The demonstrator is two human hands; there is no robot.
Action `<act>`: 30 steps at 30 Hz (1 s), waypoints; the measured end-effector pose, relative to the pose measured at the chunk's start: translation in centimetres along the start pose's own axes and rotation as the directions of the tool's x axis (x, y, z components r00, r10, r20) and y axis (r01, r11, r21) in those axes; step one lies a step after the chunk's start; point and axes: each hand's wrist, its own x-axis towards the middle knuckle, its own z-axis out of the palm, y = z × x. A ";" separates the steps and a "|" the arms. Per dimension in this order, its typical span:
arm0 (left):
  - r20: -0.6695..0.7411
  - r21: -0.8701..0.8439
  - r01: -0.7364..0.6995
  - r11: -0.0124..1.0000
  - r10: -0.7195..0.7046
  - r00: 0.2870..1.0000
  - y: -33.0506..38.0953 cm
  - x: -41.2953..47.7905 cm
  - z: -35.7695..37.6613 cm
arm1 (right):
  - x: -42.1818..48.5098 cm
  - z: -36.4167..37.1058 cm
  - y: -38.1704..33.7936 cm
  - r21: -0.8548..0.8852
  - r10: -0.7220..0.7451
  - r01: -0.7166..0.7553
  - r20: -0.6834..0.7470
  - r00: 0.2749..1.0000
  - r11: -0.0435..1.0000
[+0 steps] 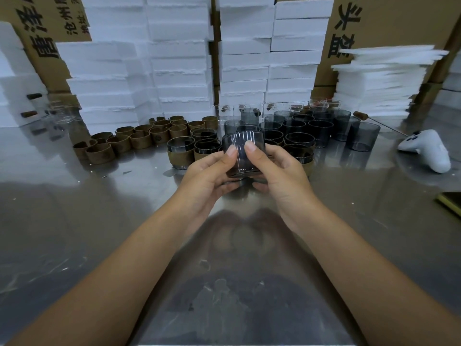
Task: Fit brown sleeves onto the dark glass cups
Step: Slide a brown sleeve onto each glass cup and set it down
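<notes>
Both hands hold one dark glass cup point(243, 153) just above the steel table, near its middle. My left hand point(209, 176) grips its left side with the thumb on the wall. My right hand point(277, 171) grips the right side, thumb near the rim. This cup carries no sleeve. Several loose brown sleeves point(139, 139) lie in a cluster to the left. Cups wearing brown sleeves point(180, 156) stand right behind my hands. Bare dark cups point(321, 128) crowd the back right.
Stacks of white foam boxes point(179, 71) and cardboard cartons line the back. Foam sheets point(381, 78) pile up at the right. A white game controller point(429, 151) lies at the right, a yellow-edged phone point(451, 201) at the right edge. Clear glasses point(62, 113) stand far left.
</notes>
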 end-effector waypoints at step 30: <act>-0.010 0.011 0.010 1.000 -0.010 1.000 -0.3 0.0 0.1 | 0.0 0.0 0.2 -0.002 -0.002 0.002 0.013 1.000 1.000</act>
